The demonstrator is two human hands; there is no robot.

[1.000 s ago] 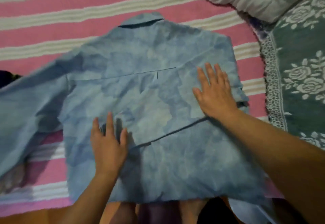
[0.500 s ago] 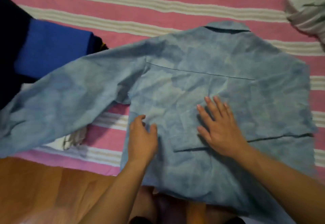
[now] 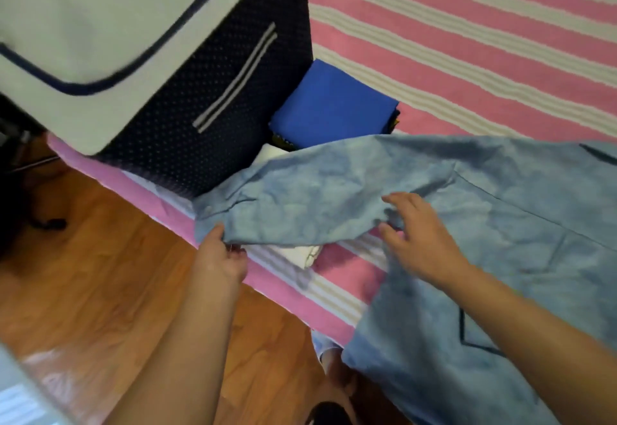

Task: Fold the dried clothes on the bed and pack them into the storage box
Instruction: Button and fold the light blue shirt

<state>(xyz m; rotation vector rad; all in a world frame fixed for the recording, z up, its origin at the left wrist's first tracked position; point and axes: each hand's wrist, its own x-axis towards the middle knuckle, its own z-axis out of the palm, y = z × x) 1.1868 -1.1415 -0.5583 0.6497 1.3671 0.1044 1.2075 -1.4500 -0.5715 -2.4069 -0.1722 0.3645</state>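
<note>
Storage box: the dark dotted storage box with its pale lid stands on the striped bed, at the bed's edge; the lid covers the top from this angle, so what is inside cannot be seen.
Beside the box: a folded blue garment lies just right of the box; a white folded cloth lies nearer the bed's edge, partly under the shirt's sleeve.
Shirt: the light blue shirt lies spread on the bed to the right of the box, its long sleeve stretched toward the box's near corner.
Left hand: the left hand pinches the cuff end of the sleeve just in front of the box, thumb and fingers closed on the cloth's edge.
Right hand: the right hand rests on the shirt where the sleeve meets the body, fingers spread and slightly bent, not grasping.
Change: half a second ago both hands lay flat on the shirt's body and the box was out of view; now the view has swung left, the box fills the upper left, and the left hand has gone out to the cuff.
Hidden or unclear: the shirt's right side and collar are cut off at the frame edge; its lower hem hangs past the bed; the left fingertips are hidden under the cuff; the box lid is motion-blurred.
Floor: a wooden floor shows below the box.
</note>
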